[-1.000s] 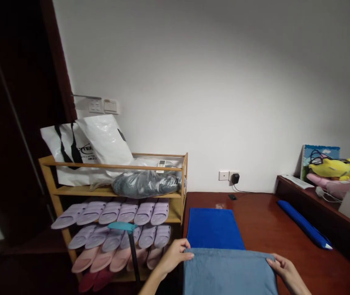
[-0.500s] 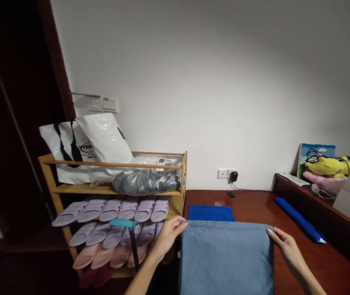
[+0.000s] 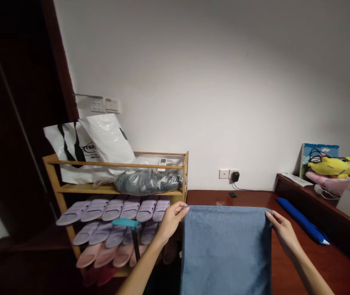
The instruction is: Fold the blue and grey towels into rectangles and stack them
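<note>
A blue-grey towel hangs stretched between my two hands, its top edge nearly level. My left hand pinches the top left corner between thumb and fingers. The top right corner is gripped the same way by my right hand. Below, the towel runs out of the bottom of the view, so its lower edge is hidden. It hangs in front of a reddish-brown desk and covers part of the desktop.
Left stands a wooden shoe rack with several slippers, white bags and a plastic-wrapped bundle. A teal-topped handle rises before it. A long blue item lies on the desk; a yellow plush toy sits on the raised ledge.
Both hands have risen a little, lifting the towel's top edge. The flat blue item on the desk behind it is now hidden. The view has shifted slightly.
</note>
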The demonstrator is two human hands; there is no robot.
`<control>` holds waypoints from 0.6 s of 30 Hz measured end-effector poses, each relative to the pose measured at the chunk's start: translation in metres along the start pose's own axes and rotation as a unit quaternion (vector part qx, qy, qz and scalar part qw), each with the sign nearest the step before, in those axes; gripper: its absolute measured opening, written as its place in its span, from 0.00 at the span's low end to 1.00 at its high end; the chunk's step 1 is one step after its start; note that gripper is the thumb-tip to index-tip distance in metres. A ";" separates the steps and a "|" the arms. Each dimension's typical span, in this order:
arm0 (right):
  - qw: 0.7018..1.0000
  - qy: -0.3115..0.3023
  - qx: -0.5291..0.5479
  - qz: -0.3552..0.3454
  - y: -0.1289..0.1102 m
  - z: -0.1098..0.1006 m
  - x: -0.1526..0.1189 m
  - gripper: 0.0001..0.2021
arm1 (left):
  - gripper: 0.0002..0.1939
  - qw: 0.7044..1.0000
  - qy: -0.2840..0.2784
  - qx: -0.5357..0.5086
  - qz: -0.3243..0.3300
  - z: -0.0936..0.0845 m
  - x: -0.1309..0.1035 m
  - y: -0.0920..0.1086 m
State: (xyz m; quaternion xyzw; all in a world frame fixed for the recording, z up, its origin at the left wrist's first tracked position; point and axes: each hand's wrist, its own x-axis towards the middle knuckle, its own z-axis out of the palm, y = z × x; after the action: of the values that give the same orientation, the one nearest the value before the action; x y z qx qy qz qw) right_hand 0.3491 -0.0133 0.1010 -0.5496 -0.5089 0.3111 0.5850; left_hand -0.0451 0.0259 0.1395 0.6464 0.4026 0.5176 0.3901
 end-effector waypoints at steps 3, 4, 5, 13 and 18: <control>1.000 0.012 0.005 0.001 -0.004 -0.002 0.000 0.19 | 0.17 1.000 -0.003 0.001 0.002 -0.001 -0.001 0.003; 1.000 0.015 0.011 0.003 -0.005 -0.002 0.000 0.19 | 0.16 1.000 -0.004 0.001 0.003 -0.001 -0.001 0.004; 1.000 0.020 0.017 0.005 -0.005 -0.003 0.000 0.19 | 0.16 1.000 -0.004 0.000 0.004 -0.001 0.000 0.005; 0.999 0.034 0.001 -0.008 -0.012 0.000 0.024 0.21 | 0.17 1.000 0.013 0.008 0.020 0.005 0.023 0.000; 0.999 0.042 -0.021 -0.010 0.002 0.007 0.052 0.23 | 0.17 0.999 0.026 0.028 0.010 0.011 0.056 -0.022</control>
State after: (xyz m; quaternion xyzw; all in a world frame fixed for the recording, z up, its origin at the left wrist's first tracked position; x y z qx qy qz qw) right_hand 0.3574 0.0374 0.1112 -0.5693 -0.4953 0.2714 0.5974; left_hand -0.0288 0.0851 0.1376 0.6473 0.4204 0.5270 0.3556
